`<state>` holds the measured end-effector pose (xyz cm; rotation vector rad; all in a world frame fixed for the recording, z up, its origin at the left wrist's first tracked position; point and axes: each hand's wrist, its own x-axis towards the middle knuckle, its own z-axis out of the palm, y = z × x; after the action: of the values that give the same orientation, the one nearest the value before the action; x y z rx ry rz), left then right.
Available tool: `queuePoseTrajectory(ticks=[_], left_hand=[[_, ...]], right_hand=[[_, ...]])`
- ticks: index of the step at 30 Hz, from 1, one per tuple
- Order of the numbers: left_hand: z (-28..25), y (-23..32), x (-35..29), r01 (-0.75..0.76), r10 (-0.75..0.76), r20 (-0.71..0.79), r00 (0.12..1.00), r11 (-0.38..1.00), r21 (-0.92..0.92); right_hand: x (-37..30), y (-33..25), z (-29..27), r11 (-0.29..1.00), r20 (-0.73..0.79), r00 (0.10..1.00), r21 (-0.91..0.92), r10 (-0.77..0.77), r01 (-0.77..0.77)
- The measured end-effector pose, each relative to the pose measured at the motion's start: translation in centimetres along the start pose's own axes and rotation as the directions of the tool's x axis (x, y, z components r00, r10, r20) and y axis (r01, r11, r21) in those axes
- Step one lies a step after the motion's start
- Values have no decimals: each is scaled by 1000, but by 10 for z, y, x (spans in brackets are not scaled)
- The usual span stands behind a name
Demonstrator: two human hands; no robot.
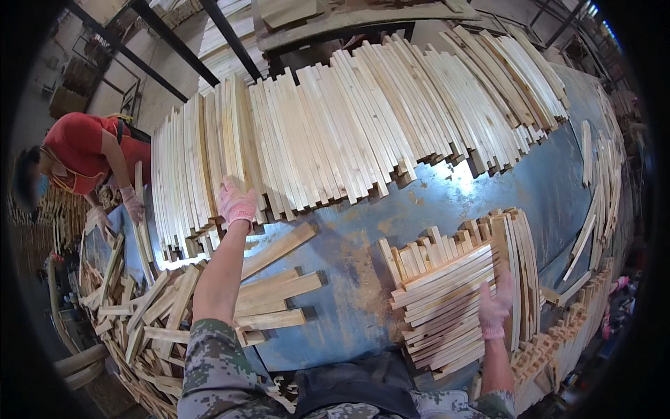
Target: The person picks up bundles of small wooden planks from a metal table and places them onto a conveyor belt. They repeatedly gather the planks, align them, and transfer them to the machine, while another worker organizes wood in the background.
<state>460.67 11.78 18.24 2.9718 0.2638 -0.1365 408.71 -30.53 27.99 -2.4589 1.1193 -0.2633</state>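
My left hand (237,204), in a pink-and-white glove, reaches forward to the near ends of a long row of pale wooden strips (314,133). Its fingers are closed around the end of one strip in the row. My right hand (494,307), gloved the same way, is over a smaller stack of wooden strips (447,286) at the right. Its fingers are stretched forward with the thumb apart, and they are slightly blurred. In that stack, some strips lie crosswise and others stand lengthwise along its right side.
The blue metal table (349,279) is dusted with sawdust. Loose strips (153,307) lie jumbled at the left, with a few boards (279,293) beside my left forearm. A co-worker in red (91,153) bends over the far left end. More strips (593,195) line the right edge.
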Motion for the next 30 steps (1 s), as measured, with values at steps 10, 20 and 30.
queuePoseTrajectory(ticks=[10,20,30], left_hand=[[79,-1,-120,110,5,228,974,864,-490],[61,30,-79,228,-81,418,905,922,-314],[72,34,-84,85,-59,166,984,984,-156]], right_hand=[[190,-151,214,995,301,949,4,-92,96],[241,-144,248,974,382,919,-154,-97,166],[235,-147,248,991,222,967,-25,-125,134]])
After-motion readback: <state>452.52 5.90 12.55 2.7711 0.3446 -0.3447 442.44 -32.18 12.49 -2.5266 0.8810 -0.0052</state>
